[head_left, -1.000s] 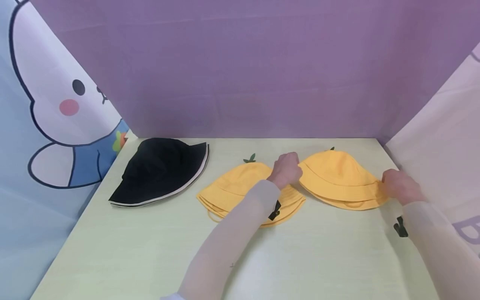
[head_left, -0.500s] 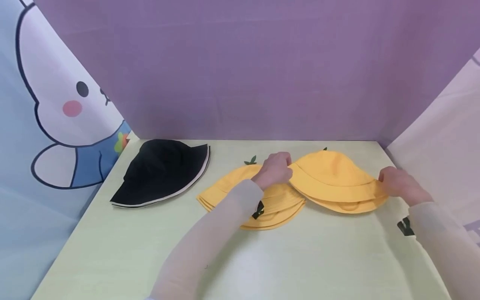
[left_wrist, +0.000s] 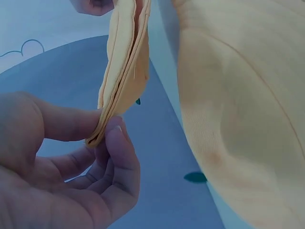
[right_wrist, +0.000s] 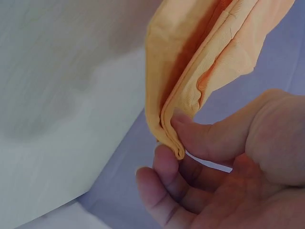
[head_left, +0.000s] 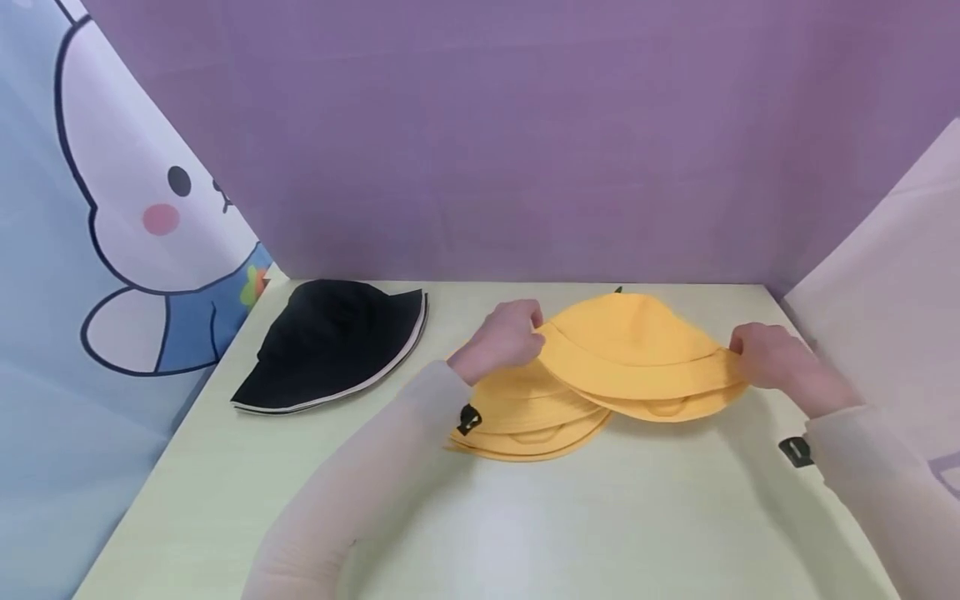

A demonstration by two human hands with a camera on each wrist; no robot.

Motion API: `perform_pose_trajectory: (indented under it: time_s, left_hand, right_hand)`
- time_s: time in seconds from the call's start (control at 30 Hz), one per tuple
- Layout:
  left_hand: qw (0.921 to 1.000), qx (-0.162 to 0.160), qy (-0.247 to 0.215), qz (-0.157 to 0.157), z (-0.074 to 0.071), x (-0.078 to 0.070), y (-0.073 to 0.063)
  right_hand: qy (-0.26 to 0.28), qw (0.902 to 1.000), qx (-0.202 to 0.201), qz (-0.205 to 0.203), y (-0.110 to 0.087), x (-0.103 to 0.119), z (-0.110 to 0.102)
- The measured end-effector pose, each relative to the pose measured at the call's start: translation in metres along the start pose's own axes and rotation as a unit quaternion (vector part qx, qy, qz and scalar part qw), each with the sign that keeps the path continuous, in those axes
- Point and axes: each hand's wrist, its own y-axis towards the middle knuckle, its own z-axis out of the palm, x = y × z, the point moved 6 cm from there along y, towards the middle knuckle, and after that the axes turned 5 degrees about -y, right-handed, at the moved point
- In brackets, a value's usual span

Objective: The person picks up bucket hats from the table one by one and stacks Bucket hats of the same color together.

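Note:
Both hands hold a yellow bucket hat (head_left: 637,333) by opposite ends of its folded brim. The left hand (head_left: 504,337) pinches the left end between thumb and fingers, as the left wrist view shows at the hat edge (left_wrist: 121,71). At the right end, the right hand (head_left: 780,362) pinches the brim; the right wrist view has the doubled cloth (right_wrist: 190,71) between thumb and fingertips. The held hat's left part overlaps a second yellow hat (head_left: 532,412) lying on the table. My left hand and forearm hide much of that second hat.
A black bucket hat (head_left: 330,346) with a pale brim edge lies at the table's back left. The pale table (head_left: 600,517) meets a purple cloth wall (head_left: 525,150) behind. A cartoon-printed cloth (head_left: 45,467) hangs at the left, a pale one (head_left: 900,275) at the right.
Both hands have moved left with the yellow hat between them, bringing it partly over the second yellow hat. The view has shifted slightly. The black hat stays where it lay.

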Motion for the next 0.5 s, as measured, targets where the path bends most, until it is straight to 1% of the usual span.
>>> perform_pose_trajectory:
  time_s: [0.1, 0.2, 0.33, 0.5]
  left_hand:
    - [1.0000, -0.009, 0.000, -0.005, -0.011, 0.010, -0.008]
    - [0.9998, -0.019, 0.002, -0.004, -0.024, 0.024, -0.020]
    - [0.9991, -0.039, 0.009, 0.010, -0.042, 0.043, -0.033]
    - [0.9981, -0.059, 0.015, 0.012, -0.058, 0.067, -0.048]
  right_hand:
    - [0.001, 1.0000, -0.002, -0.002, 0.001, 0.017, -0.002]
    - [0.000, 0.9999, -0.008, -0.013, 0.002, 0.039, -0.003]
    - [0.001, 0.9996, -0.011, -0.026, 0.004, 0.065, -0.004]
    - [0.007, 0.9992, -0.008, -0.038, 0.004, 0.093, -0.004]
